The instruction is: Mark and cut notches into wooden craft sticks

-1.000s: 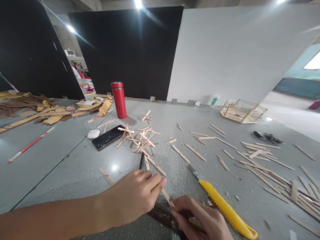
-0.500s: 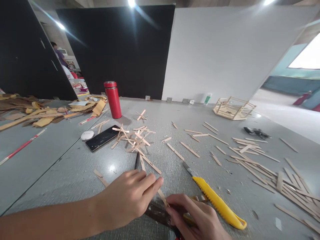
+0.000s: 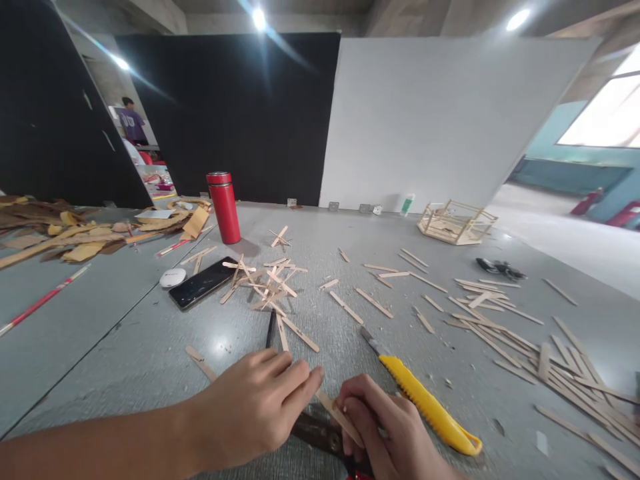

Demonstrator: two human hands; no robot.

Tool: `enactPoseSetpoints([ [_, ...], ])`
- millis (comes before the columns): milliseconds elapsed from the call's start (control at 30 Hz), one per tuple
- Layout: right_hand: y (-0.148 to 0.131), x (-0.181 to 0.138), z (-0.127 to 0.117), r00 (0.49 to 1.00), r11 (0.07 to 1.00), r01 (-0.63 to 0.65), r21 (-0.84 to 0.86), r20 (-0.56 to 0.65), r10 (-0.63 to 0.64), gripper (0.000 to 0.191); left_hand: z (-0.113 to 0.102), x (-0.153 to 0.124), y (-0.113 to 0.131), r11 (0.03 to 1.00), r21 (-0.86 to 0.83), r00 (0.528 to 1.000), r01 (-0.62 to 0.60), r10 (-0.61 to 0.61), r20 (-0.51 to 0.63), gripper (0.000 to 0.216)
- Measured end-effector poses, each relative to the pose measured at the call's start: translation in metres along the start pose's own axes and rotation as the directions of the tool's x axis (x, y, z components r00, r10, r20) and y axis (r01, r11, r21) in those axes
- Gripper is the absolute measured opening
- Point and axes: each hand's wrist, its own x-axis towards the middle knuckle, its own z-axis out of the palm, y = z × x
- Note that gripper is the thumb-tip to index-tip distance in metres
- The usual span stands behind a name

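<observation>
Your right hand (image 3: 385, 433) has crept further up into the lower middle of the frame, fingers curled round a wooden stick (image 3: 340, 415). Your left hand (image 3: 257, 407) touches its other end, fingers nearly flat; whether it pinches, I cannot tell. A yellow utility knife (image 3: 425, 407) lies just right on the worktop (image 3: 125, 333).

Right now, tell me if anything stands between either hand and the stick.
Nothing visible does. The left hand and right hand both touch the stick; a dark tool lies beneath it.
</observation>
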Motion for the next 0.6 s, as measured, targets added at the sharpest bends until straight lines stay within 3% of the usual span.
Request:
enactPoseSetpoints([
  [100,-0.0029,-0.0008,-0.0023,0.99,0.987,0.115,-0.112,-0.072,-0.124,0.013,-0.0011,0.0005,-0.0001,1.0,0.015,1.0,0.008,-0.008,-0.022,0.034],
  [267,-0.0054,0.0007,-0.0013,0.95,0.956,0.26,-0.137,-0.139,-0.279,0.024,0.0007,-0.0009,-0.0019,0.999,0.048,0.999,0.026,-0.025,-0.03,0.034],
  [600,-0.0031,0.001,0.0032,0.972,0.965,0.168,-0.204,-0.132,-0.197,0.012,0.0041,-0.0031,0.0007,0.998,0.061,1.0,0.004,-0.003,-0.018,0.033],
])
